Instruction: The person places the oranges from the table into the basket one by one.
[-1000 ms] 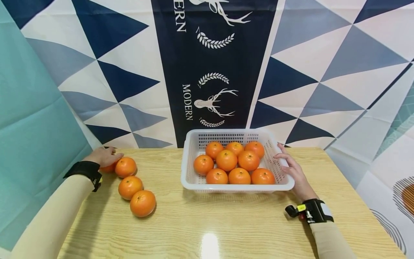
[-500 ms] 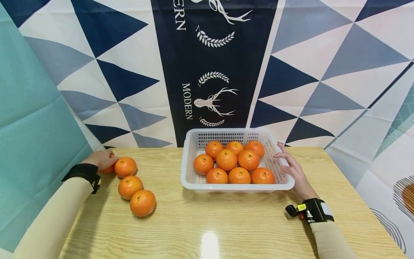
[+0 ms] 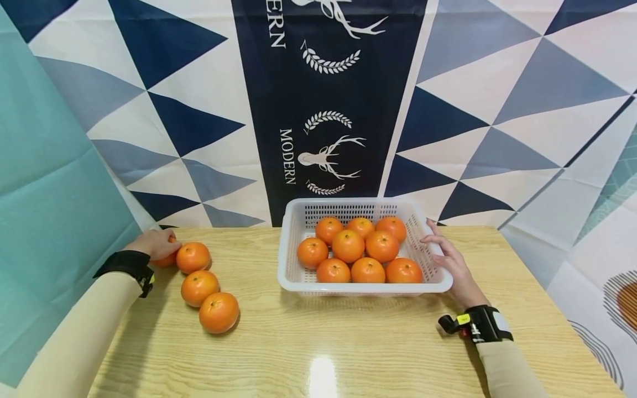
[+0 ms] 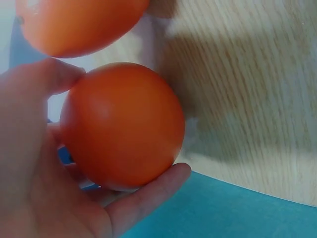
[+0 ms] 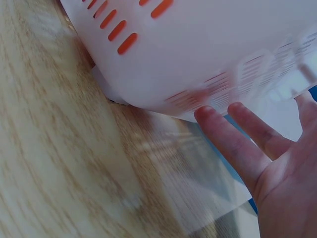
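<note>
At the far left of the table, my left hand (image 3: 153, 245) curls round an orange (image 4: 124, 126), mostly hidden under the hand in the head view. The left wrist view shows thumb on one side and fingers along the other. Right beside it sits another orange (image 3: 193, 257), with two more oranges (image 3: 199, 288) (image 3: 219, 312) in a line toward the front. My right hand (image 3: 454, 264) holds the right end of a white plastic basket (image 3: 365, 288), thumb over the rim and fingertips (image 5: 205, 113) against the outer wall. Several oranges (image 3: 348, 246) lie inside the basket.
The wooden table (image 3: 278, 348) reaches back to a patterned cloth (image 3: 328, 99) hanging close behind the basket. A teal cloth (image 3: 55, 182) hangs along the left side, near the left hand.
My left hand has moved slightly left and its fingers have come down round the far-left orange. The right hand, the basket and the other oranges have stayed in place.
</note>
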`<act>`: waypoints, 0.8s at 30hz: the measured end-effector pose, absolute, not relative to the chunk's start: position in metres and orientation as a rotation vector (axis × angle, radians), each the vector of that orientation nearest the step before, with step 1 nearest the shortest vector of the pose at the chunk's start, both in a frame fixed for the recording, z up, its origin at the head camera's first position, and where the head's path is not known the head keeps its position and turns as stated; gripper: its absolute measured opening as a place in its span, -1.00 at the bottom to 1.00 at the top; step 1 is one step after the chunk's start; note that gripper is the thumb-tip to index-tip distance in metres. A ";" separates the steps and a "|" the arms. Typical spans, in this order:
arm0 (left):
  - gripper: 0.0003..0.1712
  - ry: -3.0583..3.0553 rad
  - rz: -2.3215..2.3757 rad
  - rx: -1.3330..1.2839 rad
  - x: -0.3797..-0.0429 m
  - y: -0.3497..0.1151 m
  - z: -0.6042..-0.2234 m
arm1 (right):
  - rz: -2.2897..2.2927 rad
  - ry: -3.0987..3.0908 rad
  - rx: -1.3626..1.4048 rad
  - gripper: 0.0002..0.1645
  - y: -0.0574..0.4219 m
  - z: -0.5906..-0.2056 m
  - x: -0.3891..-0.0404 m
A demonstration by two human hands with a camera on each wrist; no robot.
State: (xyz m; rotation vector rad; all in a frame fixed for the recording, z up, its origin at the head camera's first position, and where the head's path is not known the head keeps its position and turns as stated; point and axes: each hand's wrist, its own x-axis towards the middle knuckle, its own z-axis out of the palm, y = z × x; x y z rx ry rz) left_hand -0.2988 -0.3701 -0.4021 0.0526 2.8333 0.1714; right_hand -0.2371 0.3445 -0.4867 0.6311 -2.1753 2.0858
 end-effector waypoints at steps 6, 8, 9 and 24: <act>-0.35 2.921 0.153 0.109 -0.303 -0.370 -0.394 | 2.090 -2.165 0.633 -0.57 0.345 -0.487 -0.237; -0.33 2.939 0.152 0.102 -0.304 -0.369 -0.388 | 2.086 -2.164 0.631 -0.57 0.345 -0.487 -0.237; -0.34 2.944 0.148 0.092 -0.304 -0.368 -0.384 | 2.086 -2.164 0.629 -0.56 0.345 -0.487 -0.236; -0.29 3.010 0.152 0.034 -0.321 -0.370 -0.382 | 2.107 -2.131 0.634 -0.52 0.344 -0.486 -0.236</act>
